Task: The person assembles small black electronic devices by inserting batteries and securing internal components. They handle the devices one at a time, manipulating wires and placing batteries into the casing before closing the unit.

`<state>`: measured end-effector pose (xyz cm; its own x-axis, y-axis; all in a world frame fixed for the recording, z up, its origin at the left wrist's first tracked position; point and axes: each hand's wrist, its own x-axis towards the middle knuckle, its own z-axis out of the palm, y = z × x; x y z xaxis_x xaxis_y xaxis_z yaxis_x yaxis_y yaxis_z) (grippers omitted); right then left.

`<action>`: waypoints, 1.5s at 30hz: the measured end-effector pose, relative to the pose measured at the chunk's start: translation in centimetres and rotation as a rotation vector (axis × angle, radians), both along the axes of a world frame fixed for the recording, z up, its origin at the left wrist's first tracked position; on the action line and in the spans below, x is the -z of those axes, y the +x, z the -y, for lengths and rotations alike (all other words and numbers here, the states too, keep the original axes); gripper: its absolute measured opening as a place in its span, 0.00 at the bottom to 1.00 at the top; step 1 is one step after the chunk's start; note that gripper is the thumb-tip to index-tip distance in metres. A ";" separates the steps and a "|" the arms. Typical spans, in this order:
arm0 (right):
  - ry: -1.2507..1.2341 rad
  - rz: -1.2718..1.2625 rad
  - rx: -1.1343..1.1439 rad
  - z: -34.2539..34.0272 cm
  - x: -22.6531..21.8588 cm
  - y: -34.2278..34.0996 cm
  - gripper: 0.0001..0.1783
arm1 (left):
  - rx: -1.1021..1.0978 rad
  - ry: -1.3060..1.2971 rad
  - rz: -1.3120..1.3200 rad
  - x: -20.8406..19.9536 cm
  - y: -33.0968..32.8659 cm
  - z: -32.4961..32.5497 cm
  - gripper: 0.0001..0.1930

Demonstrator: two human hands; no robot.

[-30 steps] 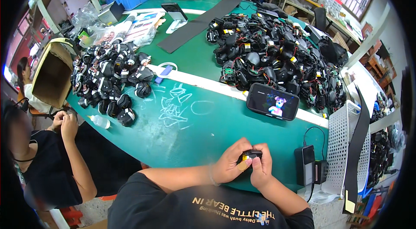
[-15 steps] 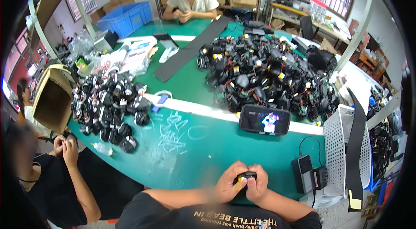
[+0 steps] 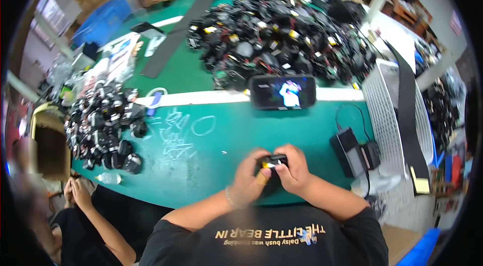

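Note:
Both hands meet over the near part of the green table, close to my body. Between them is a small black device with a yellow patch and a whitish part on its near side. My left hand is closed round its left end, the thumb pressing by the yellow patch. Around the right end are the fingers of my right hand, also closed. Much of the device is hidden by my fingers, so its exact kind does not show.
Beyond my hands stands a phone showing a picture. Behind it lies a large heap of black devices; a smaller heap and a small bottle are at left. A black charger and white basket stand right. Two people sit nearby.
The whole view has shifted with my head, so the table's things sit higher and further left. My hands still hold the device, now further in from the table's near edge.

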<state>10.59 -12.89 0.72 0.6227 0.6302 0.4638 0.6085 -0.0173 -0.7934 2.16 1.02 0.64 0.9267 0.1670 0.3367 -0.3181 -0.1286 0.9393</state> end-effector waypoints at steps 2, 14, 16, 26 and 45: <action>-0.022 -0.017 0.022 -0.2 0.2 -0.1 0.18 | -0.058 0.105 -0.076 0.4 -0.4 -0.3 0.17; 0.102 0.045 -0.098 -0.9 0.5 0.6 0.23 | 0.091 0.182 0.111 0.4 0.9 -0.9 0.19; 0.106 0.049 -0.128 -0.8 0.8 0.9 0.22 | 0.109 0.192 0.126 0.6 1.0 -0.9 0.20; 0.086 0.073 -0.125 -0.7 0.9 0.8 0.18 | 0.144 0.130 0.058 0.6 0.9 -0.8 0.20; -0.174 -0.058 0.011 -0.9 -0.8 1.1 0.37 | -0.039 -0.692 -0.372 -0.1 1.5 -0.2 0.19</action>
<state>11.70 -11.99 1.55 0.6522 0.6910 0.3116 0.5612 -0.1639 -0.8113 3.64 1.22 0.77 0.9473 0.2601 -0.1870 0.0257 0.5201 0.8537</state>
